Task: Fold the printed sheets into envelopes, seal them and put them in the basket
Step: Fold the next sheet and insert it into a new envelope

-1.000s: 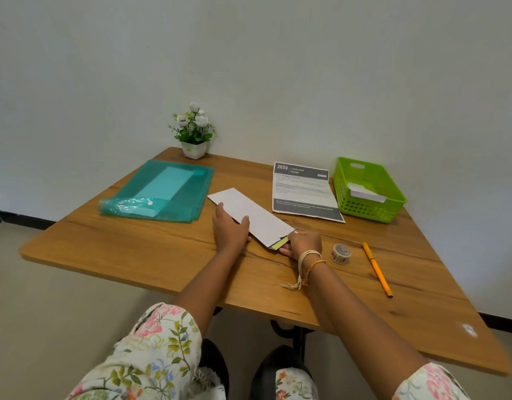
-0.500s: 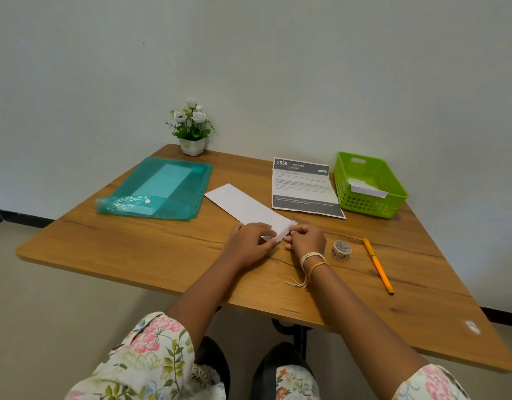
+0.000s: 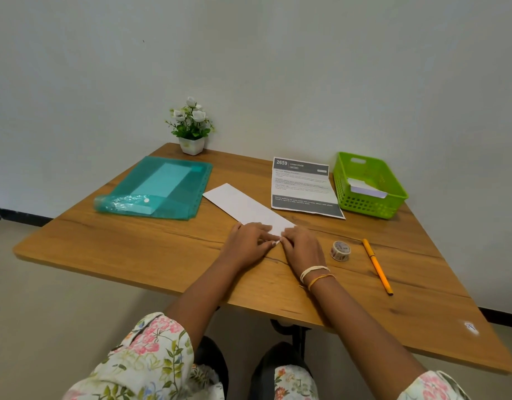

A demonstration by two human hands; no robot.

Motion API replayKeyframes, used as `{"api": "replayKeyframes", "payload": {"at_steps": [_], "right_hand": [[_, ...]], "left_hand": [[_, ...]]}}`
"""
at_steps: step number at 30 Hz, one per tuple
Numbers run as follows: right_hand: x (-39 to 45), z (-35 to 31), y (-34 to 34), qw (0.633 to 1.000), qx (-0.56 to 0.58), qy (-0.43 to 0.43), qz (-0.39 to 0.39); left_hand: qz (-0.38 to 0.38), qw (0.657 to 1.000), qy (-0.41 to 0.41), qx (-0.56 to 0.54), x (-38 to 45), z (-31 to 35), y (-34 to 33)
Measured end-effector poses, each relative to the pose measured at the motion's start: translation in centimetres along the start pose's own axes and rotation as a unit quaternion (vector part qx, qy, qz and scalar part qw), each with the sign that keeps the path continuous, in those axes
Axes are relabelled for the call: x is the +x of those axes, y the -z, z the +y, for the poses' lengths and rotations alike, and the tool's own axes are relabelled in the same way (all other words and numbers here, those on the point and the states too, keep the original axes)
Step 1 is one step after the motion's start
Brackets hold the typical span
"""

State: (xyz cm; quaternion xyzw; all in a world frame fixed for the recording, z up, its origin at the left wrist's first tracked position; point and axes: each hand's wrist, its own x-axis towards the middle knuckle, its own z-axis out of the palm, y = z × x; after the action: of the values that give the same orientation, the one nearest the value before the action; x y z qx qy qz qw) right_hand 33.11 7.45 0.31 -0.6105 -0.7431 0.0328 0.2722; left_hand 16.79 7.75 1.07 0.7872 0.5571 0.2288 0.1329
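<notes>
A long white envelope (image 3: 243,204) lies slantwise in the middle of the wooden table (image 3: 133,243). Its near end is under both of my hands. My left hand (image 3: 249,241) presses on that end with straight fingers. My right hand (image 3: 302,246) rests beside it, fingertips touching the same folded end. A printed sheet (image 3: 304,186) lies flat just beyond, to the right. The green basket (image 3: 364,206) stands at the far right with a white envelope (image 3: 364,187) inside it.
A small roll of patterned tape (image 3: 340,251) and an orange pen (image 3: 376,265) lie right of my right hand. A teal plastic folder (image 3: 162,187) with paper in it lies at the left. A potted plant (image 3: 191,128) stands at the far corner by the wall.
My left hand slid from the envelope's middle down to its near end. The flap, open with a yellow strip showing, now lies folded down under both hands.
</notes>
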Motion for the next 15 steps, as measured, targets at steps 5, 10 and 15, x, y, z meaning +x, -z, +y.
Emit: {"api": "replayKeyframes", "payload": {"at_steps": [5, 10, 15], "right_hand": [[-0.5, -0.2, 0.4, 0.999, -0.006, 0.029, -0.025], [0.5, 0.5, 0.6, 0.999, -0.019, -0.033, -0.009], [1.5, 1.0, 0.9, 0.997, -0.033, -0.065, -0.015]], "left_hand": [[0.009, 0.998, 0.042, -0.037, -0.1, 0.0, 0.0], [-0.006, 0.996, 0.062, -0.063, -0.2, 0.1, 0.3], [-0.008, 0.996, 0.064, -0.066, -0.2, 0.2, 0.5]]}}
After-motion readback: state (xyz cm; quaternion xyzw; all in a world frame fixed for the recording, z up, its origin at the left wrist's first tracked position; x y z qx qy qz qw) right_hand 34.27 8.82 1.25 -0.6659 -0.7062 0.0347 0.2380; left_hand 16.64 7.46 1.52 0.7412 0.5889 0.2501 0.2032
